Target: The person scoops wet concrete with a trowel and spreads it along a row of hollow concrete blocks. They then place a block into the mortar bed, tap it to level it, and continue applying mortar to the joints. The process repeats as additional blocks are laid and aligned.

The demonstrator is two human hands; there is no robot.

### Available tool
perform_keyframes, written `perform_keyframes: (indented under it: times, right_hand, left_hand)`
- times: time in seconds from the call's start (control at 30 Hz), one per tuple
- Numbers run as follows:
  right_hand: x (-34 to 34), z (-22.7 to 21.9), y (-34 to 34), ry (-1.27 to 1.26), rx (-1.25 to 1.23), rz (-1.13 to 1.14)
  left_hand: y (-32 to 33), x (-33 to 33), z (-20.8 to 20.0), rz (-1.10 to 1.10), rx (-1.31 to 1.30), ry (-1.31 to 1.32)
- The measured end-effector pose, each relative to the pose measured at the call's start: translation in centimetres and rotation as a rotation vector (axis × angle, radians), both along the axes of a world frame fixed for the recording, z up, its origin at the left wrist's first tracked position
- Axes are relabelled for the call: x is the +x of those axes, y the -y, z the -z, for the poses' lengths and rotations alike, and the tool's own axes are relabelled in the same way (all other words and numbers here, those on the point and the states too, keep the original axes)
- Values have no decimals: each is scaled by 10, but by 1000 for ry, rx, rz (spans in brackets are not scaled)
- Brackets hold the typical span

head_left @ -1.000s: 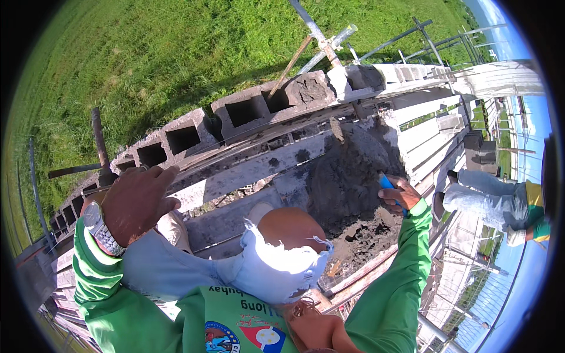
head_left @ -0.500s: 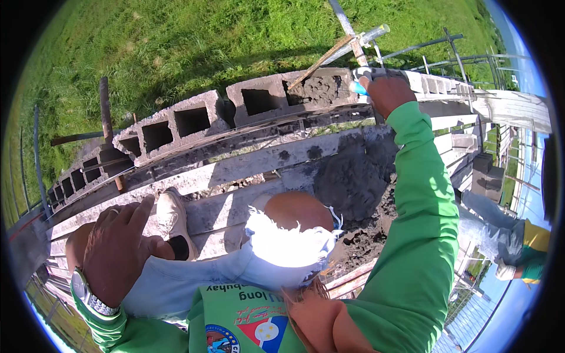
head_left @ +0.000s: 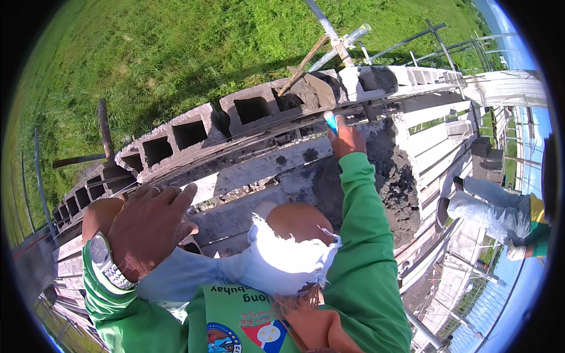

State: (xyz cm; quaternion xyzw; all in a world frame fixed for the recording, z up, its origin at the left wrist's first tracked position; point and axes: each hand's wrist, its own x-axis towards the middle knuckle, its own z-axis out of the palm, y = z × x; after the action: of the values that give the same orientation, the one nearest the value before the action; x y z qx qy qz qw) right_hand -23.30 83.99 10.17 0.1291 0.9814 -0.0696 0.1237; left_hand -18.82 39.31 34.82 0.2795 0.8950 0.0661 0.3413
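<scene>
My right hand (head_left: pixel 348 140) is closed round the blue-and-white handle of a trowel (head_left: pixel 321 91). Its blade lies against the top of the hollow-block wall (head_left: pixel 223 126), by a cavity partly filled with grey mortar. Beside that cavity, a thin rusty bar (head_left: pixel 304 63) sticks up at a slant. My left hand (head_left: pixel 154 226), a metal watch on its wrist, hovers near my bent knee at the left, fingers stretched and holding nothing. Below my right forearm, a heap of wet mortar (head_left: pixel 395 182) lies on the planks.
Wooden planks (head_left: pixel 247 207) form the platform under me, with gaps between them. Scaffold poles (head_left: pixel 347 50) cross beyond the wall, and an upright rusty bar (head_left: pixel 106 129) stands at the left. To the right, another person (head_left: pixel 500 217) wears jeans and a glove, near stacked blocks (head_left: pixel 487 162).
My right hand has moved left and toward me with the trowel, whose blade now shows over the blocks. My left hand has shifted slightly right, and the view has turned a little.
</scene>
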Motion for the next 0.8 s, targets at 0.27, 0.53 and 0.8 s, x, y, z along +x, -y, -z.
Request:
perform_keyframes:
  times: [0.27, 0.53, 0.8]
  right_hand:
    - [44, -36, 56, -99, -24, 422]
    - [50, 26, 142, -227, -355, 406]
    - [28, -117, 85, 105, 312, 95]
  left_hand:
    - [5, 12, 5, 234, 244, -195]
    - [19, 3, 21, 292, 268, -190]
    - [50, 10, 22, 289, 314, -253]
